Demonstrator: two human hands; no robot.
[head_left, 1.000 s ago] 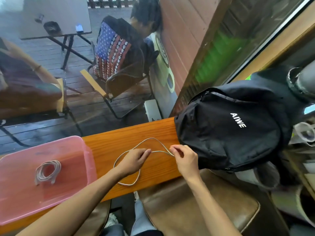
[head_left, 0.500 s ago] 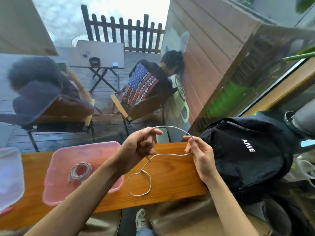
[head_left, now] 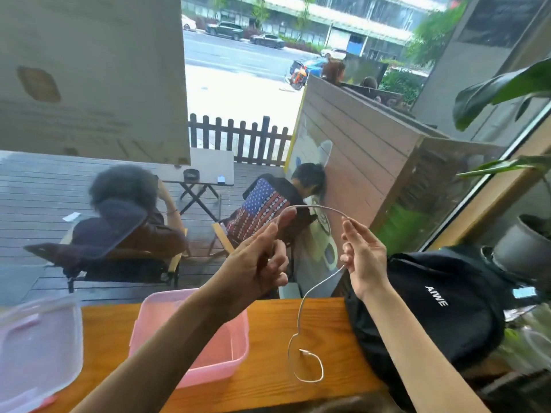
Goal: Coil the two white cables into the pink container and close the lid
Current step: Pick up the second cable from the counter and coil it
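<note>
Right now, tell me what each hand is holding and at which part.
Both hands hold the thin white cable along its upper stretch: the left hand pinches one end, the right hand pinches further along. The rest hangs, its connector end looped on the wooden counter.

A wooden counter (head_left: 268, 338) ran along a large window. Outside, daylight fell on a grey deck (head_left: 44, 186), a dark picket fence (head_left: 238, 138), folding chairs and a far street.

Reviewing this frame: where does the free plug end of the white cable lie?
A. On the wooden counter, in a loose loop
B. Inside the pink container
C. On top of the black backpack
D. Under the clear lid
A: the white cable hangs from the right hand and its plug end rests in a loose loop on the wooden counter, between the pink container and the black backpack.
</note>
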